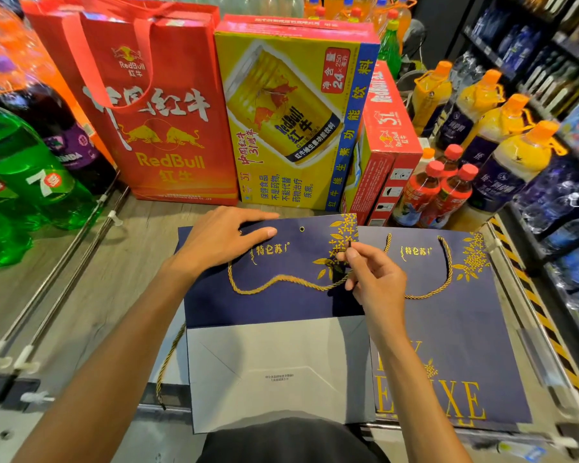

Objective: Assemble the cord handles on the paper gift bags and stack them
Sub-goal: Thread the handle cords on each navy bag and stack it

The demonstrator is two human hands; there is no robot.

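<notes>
Threading a gold cord (281,282) into a flat navy paper bag (271,305) on the desk (114,279).
Pinning the bag's top edge with the left hand (221,238), held flat and spread; pinching the cord's dark tip in the right hand (371,279), near the open eyelet (302,229). Likely light, crease-prone paper and limp cord: best steered by the stiff tip, paper pressed flat beside the hole.
</notes>
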